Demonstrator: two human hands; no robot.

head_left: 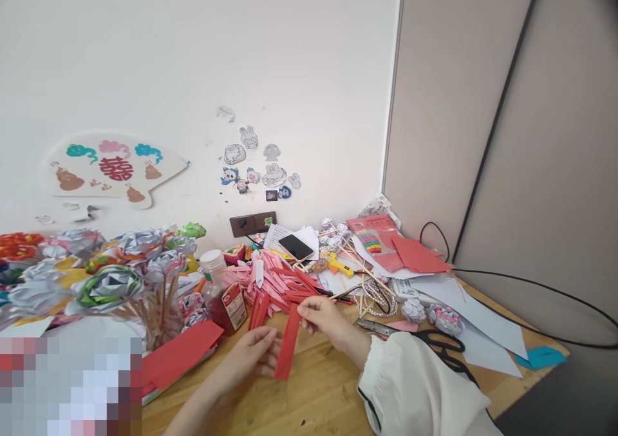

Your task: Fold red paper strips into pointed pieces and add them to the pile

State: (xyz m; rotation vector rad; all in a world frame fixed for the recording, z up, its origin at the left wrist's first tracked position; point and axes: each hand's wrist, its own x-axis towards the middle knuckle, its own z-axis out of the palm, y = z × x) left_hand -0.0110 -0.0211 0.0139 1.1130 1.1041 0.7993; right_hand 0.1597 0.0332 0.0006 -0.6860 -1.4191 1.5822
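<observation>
A folded red paper strip (288,342) lies slanted on the wooden table (309,397) between both hands. My right hand (324,319) pinches its upper end, fingers closed on it. My left hand (251,353) rests beside the strip's lower half, fingers curled against its edge. Just behind the hands lies a pile of folded pink and red strips (277,281).
Paper flowers on sticks (111,275) crowd the left. A plastic bottle with a red label (223,291), red paper sheets (176,352), a phone (295,247), a yellow glue gun (338,265), wooden sticks, scissors (441,342), white sheets and black cables fill the table's back and right.
</observation>
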